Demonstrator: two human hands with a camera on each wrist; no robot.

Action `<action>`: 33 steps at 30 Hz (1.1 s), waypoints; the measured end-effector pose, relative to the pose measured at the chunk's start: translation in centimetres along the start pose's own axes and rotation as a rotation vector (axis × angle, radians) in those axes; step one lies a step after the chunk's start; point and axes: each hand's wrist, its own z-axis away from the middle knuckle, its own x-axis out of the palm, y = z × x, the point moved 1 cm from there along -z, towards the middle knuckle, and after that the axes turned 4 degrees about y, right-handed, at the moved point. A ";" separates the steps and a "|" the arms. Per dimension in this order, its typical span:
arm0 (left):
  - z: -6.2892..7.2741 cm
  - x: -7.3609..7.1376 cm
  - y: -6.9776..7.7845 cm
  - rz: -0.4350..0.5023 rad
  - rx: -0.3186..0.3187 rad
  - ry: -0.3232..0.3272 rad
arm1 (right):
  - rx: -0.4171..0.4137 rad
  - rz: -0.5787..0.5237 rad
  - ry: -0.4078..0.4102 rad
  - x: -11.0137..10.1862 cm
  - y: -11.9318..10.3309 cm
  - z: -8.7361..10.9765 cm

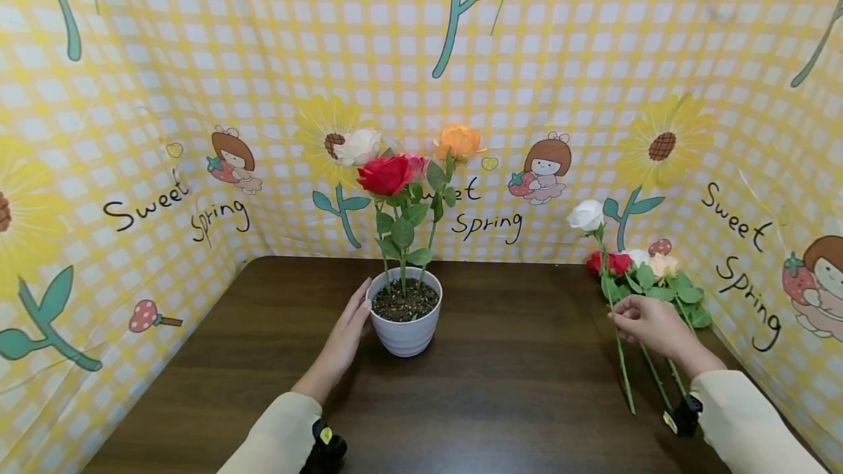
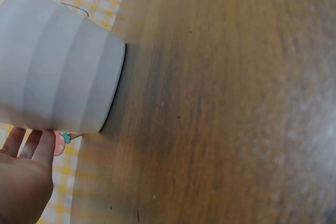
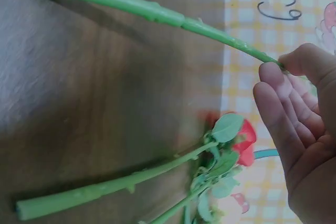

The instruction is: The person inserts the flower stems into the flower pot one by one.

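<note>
Beyond the hands, and to either side of them, the space is enclosed by a yellow-and-white checked cloth point(image 1: 573, 42), printed with flowers, girls holding strawberries and the words "Sweet Spring". Below the hands, a dark brown table point(image 1: 507, 357) is spread. The forearms are covered by 2 cream sleeves point(image 1: 276, 434), and at each cuff a black device point(image 1: 685, 415) is worn.

Just to the right of the left hand point(image 1: 342, 339), a white ridged pot point(image 1: 405, 335) is stood upright on the table. Its side is touched by the fingers of that hand, which are laid out straight along the wall and not wrapped around it. Above and beyond the left hand, 4 roses are held up by the pot: a red rose point(image 1: 385, 174) in front, a pale whitish rose point(image 1: 358, 147), an orange rose point(image 1: 459, 141) and a pink rose point(image 1: 415, 165) partly hidden behind the red bloom.

Well apart from the pot, a long-stemmed white rose point(image 1: 586, 216) is pinched by its stem between the thumb and finger of the right hand point(image 1: 652, 324); its bloom is pointed away, beyond that hand. Underneath and just beyond the right hand, cut roses point(image 1: 663, 265) are laid on the table, apparently 3, though they are overlapped by leaves. Inside the pot, dark soil point(image 1: 406, 303) is seen around the stems.
</note>
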 end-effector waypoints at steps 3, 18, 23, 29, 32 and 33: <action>0.0 0.1 0.0 0.005 0.005 0.000 | -0.028 0.010 0.037 -0.3 -0.7 -0.2; 0.0 0.0 0.0 0.012 -0.022 0.000 | -0.185 -0.031 0.167 0.1 -6.4 -2.0; 0.0 0.0 0.1 0.008 -0.011 -0.002 | -0.261 -0.048 0.225 0.8 -8.5 -2.9; 0.1 0.0 0.1 0.007 -0.023 0.003 | -0.341 -0.047 0.287 1.2 -11.5 -3.9; 0.0 0.0 0.2 0.007 -0.025 0.000 | -0.381 -0.073 0.308 1.6 -12.9 -4.4; 0.0 0.0 0.2 0.007 -0.025 0.001 | -0.393 -0.082 0.313 1.7 -13.4 -4.5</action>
